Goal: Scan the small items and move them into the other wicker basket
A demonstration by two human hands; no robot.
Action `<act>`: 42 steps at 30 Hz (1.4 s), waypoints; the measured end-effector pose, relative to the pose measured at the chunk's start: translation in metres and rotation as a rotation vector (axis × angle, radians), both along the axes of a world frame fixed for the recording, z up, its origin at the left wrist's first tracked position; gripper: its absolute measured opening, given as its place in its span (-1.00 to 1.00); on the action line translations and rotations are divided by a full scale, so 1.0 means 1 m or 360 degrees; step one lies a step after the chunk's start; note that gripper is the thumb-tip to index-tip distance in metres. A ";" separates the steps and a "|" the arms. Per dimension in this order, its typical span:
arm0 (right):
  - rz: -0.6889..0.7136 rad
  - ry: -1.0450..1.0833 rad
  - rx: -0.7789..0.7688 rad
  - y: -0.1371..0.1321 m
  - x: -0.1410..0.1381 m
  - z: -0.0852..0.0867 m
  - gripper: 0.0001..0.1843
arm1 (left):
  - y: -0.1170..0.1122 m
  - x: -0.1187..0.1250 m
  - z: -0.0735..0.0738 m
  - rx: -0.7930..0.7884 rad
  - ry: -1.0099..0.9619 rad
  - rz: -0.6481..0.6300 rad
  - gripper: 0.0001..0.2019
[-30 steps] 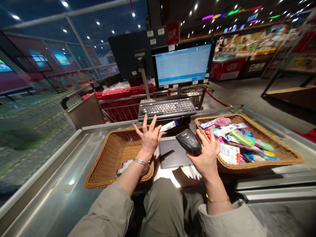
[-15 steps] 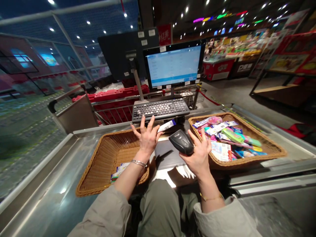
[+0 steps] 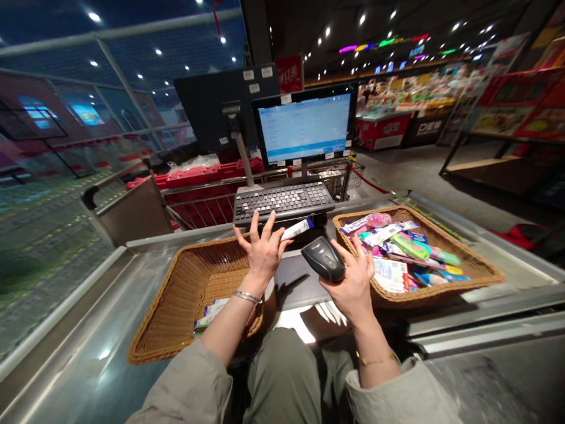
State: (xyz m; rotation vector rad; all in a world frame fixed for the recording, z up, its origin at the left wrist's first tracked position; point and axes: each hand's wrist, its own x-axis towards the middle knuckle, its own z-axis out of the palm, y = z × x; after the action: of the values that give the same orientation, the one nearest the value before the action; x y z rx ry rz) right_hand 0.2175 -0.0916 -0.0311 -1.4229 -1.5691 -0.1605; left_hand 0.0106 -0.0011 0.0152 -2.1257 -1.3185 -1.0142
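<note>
My left hand [image 3: 263, 254] pinches a slim white and dark-blue packet [image 3: 298, 228] between thumb and forefinger, its other fingers spread just in front of the keyboard [image 3: 285, 200]. A black handheld barcode scanner [image 3: 323, 259] is in my right hand [image 3: 353, 277], its head turned toward the packet but apart from it. Beneath my left forearm, a wicker basket [image 3: 163, 294] holds several similar slim packets [image 3: 212, 313], partly hidden by the arm. On the right, another wicker basket [image 3: 479, 272] holds a heap of colourful packaged small goods [image 3: 410, 247].
A lit monitor [image 3: 304, 126] stands behind the keyboard, with a second dark screen [image 3: 207, 112] seen from its back. The metal counter [image 3: 83, 335] runs along both sides. Beyond it are a shopping cart [image 3: 198, 203] and red shelving [image 3: 507, 106].
The view has shifted slightly, so the counter and baskets sit a little lower and further left. My hands keep their holds on the packet and the scanner, nearly unmoved.
</note>
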 end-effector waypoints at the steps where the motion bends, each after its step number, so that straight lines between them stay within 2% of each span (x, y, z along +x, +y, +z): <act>1: -0.0018 0.0012 0.0015 0.000 -0.001 0.001 -0.56 | 0.000 0.001 0.001 0.0015 -0.0001 0.0002 -0.79; 7: -0.0157 0.0088 0.0087 -0.002 -0.003 0.004 -0.59 | 0.004 0.004 0.010 0.0063 -0.0018 -0.0014 -0.79; 12: -0.0217 0.0193 0.0107 -0.003 0.003 0.003 -0.33 | 0.007 0.011 0.020 0.0102 -0.0046 -0.0039 -0.78; 17: -0.0403 0.0389 0.0181 -0.007 0.014 0.003 -0.14 | 0.009 0.025 0.035 0.0130 -0.0088 -0.0084 -0.78; 22: -0.0425 0.0438 0.0252 -0.012 0.025 0.006 -0.18 | 0.012 0.042 0.053 0.0117 -0.0165 -0.0153 -0.80; 28: -0.0591 0.0451 0.0333 -0.019 0.040 0.007 -0.17 | 0.013 0.063 0.074 0.0196 -0.0185 -0.0222 -0.80; 34: -0.0693 0.0539 0.0467 -0.025 0.053 0.011 -0.12 | 0.012 0.088 0.079 0.0166 -0.0218 -0.0282 -0.81; 42: -0.0856 0.0596 0.0479 -0.030 0.074 0.014 -0.13 | 0.015 0.120 0.085 0.0131 -0.0191 -0.0312 -0.78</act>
State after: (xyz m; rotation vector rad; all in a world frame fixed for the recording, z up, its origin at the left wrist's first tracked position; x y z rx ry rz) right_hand 0.2913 -0.1215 -0.0175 -1.4982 -0.7989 -0.4049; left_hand 0.1310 0.0137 0.1003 -2.1937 -1.1157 -1.2704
